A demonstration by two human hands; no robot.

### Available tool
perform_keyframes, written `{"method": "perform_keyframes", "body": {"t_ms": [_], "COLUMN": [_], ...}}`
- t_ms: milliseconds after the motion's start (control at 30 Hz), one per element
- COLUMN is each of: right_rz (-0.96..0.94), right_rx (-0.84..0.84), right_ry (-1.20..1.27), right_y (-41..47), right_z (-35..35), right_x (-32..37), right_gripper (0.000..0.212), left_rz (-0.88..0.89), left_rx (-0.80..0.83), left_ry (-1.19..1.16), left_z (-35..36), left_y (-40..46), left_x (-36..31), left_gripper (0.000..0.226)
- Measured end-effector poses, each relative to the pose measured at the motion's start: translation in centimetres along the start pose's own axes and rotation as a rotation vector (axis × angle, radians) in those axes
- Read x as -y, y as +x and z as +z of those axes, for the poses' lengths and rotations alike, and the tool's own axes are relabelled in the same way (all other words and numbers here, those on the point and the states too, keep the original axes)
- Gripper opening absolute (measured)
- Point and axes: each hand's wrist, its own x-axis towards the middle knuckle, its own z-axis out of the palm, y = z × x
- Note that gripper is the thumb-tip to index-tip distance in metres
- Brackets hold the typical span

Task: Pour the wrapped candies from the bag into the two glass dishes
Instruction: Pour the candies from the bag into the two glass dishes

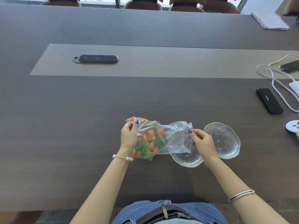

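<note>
A clear plastic bag (174, 138) lies sideways above the table, with orange and green wrapped candies (150, 141) bunched in its left end. My left hand (129, 138) grips that candy-filled end. My right hand (202, 143) pinches the bag's loose, empty right end. Two ribbed glass dishes with gold rims lie on the table. The near dish (186, 160) is partly under the bag and my right hand. The far dish (226, 141) sits to the right of my right hand. Both dishes hold no candy that I can see.
A dark oval device (97, 59) lies far off on the lighter table inlay. At the right edge are a black rectangular box (269, 102), a white cable (275, 81), a phone (289, 67) and a white controller (293, 126). Papers (268, 21) lie at the back right.
</note>
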Motion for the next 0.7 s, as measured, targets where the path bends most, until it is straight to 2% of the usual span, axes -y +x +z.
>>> {"method": "perform_keyframes", "body": {"t_ms": [233, 367, 467, 700], "right_rz": [0.086, 0.086, 0.078, 0.095], "right_rx": [0.003, 0.007, 0.011, 0.04], "right_ry": [0.121, 0.164, 0.182, 0.207], "right_y": [0.4, 0.3, 0.2, -0.5], "right_z": [-2.4, -2.5, -2.7, -3.4], "right_x": [-1.2, -0.6, -0.1, 0.3], "right_gripper": [0.012, 0.017, 0.011, 0.013], "left_rz": [-0.009, 0.004, 0.014, 0.007], "left_rx": [0.207, 0.22, 0.252, 0.264], "left_ry": [-0.182, -0.209, -0.208, -0.232], "left_z": [1.7, 1.8, 1.8, 0.9], "left_y": [-2.0, -3.3, -4.1, -4.6], "left_x": [-5.3, -7.5, -8.4, -8.7], "left_gripper": [0.02, 0.016, 0.015, 0.015]}}
